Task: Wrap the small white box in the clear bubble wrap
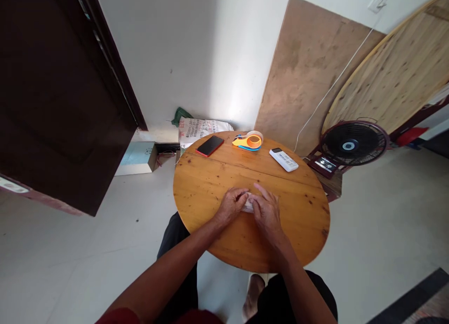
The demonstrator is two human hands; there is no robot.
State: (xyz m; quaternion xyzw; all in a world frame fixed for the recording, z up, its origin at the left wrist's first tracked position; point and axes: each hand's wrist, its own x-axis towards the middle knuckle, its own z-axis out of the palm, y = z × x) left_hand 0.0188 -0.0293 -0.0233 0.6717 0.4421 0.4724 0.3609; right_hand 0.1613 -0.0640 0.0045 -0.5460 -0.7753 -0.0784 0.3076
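Both hands meet over the middle of a round wooden table, around a small whitish item [248, 206] that is mostly covered by fingers. My left hand [232, 204] has its fingers closed on the item's left side. From the right, my right hand [268, 211] pinches it with thumb and fingers, one finger stretched out above. What the item is cannot be made out. Beyond the hands lie a dark phone with a red edge [209, 146], an orange and blue tape dispenser [248, 141] and a white device with a small dark screen [284, 160].
The round table [196, 193] stands near a white wall. A black fan [354, 144] is on the right, beside leaning wooden boards [312, 67]. Behind the table sits a printed sack [199, 128]. A light blue box [136, 158] and a dark door [59, 90] are left.
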